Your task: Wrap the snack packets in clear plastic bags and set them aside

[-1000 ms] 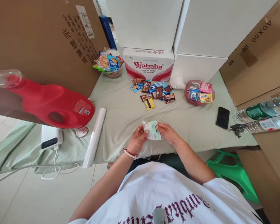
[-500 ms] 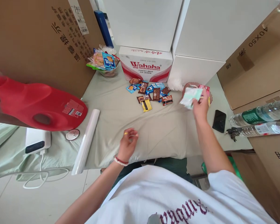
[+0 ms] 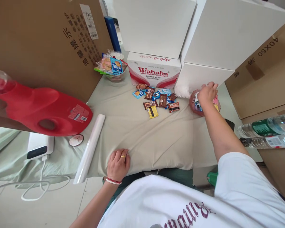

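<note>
My right hand (image 3: 207,93) is over a pinkish bowl (image 3: 193,106) at the right of the table, its bent fingers at the bowl's far side. The hand hides most of the bowl, and what the fingers hold, if anything, is out of sight. Blue, pink and yellow wrappers show around the hand inside the bowl. Near the front edge my left hand (image 3: 118,164) rests on the cloth, fingers curled and holding nothing. Several wrapped snacks lie in a loose pile at the back, among them a yellow packet (image 3: 153,112), a brown packet (image 3: 163,100) and a blue packet (image 3: 138,94).
A Wahaha carton (image 3: 154,69) stands behind the snacks, beside a clear bowl of packets (image 3: 116,77). To the left are a red jug (image 3: 49,110), a white roll (image 3: 90,148) and a white power bank (image 3: 39,147). Bottles (image 3: 263,125) lie at the right.
The white and green packet in my right hand is no longer visible; that hand has moved up over the bowl. My left hand has come down onto the cloth near the edge.
</note>
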Available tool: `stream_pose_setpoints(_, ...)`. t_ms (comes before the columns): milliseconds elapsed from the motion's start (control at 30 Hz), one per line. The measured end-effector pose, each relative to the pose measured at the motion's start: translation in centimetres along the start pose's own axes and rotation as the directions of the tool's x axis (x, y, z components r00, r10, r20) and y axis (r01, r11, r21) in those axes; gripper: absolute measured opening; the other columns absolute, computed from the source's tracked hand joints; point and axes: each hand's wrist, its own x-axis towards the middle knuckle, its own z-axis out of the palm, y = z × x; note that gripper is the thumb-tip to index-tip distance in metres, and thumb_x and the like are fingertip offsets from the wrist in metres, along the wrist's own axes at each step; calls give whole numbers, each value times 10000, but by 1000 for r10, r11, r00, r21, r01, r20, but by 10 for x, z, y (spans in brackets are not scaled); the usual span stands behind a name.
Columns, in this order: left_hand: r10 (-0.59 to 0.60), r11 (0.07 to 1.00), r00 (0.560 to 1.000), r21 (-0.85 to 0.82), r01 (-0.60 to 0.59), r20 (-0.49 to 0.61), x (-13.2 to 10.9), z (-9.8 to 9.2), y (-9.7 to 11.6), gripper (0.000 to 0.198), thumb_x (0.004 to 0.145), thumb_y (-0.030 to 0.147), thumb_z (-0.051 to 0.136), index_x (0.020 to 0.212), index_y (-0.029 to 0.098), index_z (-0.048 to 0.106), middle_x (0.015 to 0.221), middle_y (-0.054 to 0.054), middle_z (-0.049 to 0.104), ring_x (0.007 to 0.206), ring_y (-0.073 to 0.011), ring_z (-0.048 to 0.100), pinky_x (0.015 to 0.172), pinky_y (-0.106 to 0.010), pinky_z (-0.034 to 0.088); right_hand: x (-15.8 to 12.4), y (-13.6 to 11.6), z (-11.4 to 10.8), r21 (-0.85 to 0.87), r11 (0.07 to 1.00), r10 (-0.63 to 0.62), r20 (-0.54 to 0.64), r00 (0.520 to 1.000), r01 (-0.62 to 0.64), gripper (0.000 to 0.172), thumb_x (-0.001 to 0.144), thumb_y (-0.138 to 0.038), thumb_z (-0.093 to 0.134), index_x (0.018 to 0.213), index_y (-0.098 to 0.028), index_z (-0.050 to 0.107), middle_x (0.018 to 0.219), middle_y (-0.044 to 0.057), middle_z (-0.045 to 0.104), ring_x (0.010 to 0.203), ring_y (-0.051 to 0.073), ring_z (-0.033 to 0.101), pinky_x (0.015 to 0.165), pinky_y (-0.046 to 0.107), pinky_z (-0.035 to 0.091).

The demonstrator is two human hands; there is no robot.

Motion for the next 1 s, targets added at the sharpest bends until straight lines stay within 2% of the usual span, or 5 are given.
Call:
stream_pose_setpoints(233,126,990,989,66,-121,-83,0,-2,-1,231,908,121,582,1103,200,677,1024,-102,724,984,-278,648,904,-417,537,16,-65,10,69,874,-484,190,854,480,401,1008,-229,411,1295,-205,690,1525,162,494,1345,361,398,998,485,438)
stream_pose_setpoints(367,113,992,989,61,-108,-91,0,-3,1,240,906,107,580,1101,210,675,1024,-93,718,968,-268,646,891,-405,534,25,-74,15,18,952,-300,252,920,305,398,1015,-211,359,1139,-176,736,1259,200,643,1260,366,482,911,446,456)
stream_pose_setpoints(467,106,993,991,54,-102,-87,-1,-2,0,250,904,107,577,1103,223,674,1024,-84,718,969,-266,647,871,-402,530,30,-64,9,40,977,-214,81,973,212,397,1036,-273,360,1196,-180,711,1224,193,653,1186,344,535,887,420,446)
stream_pose_setpoints(667,133,988,987,85,-125,-96,-1,-3,-1,236,903,106,575,1095,212,660,1014,-82,713,963,-268,633,880,-400,525,11,-39,-6,-33,983,-178,103,979,182,334,998,-256,431,1119,-163,728,1067,174,696,1039,299,589,823,374,425)
stream_pose_setpoints(1000,89,996,993,-11,-90,-81,-1,-3,-1,192,931,137,553,1055,217,676,997,-88,717,948,-269,635,878,-415,521,-7,-21,-25,66,998,-16,7,1000,16,390,997,-260,412,1198,-157,731,1222,201,657,1030,308,628,885,399,469)
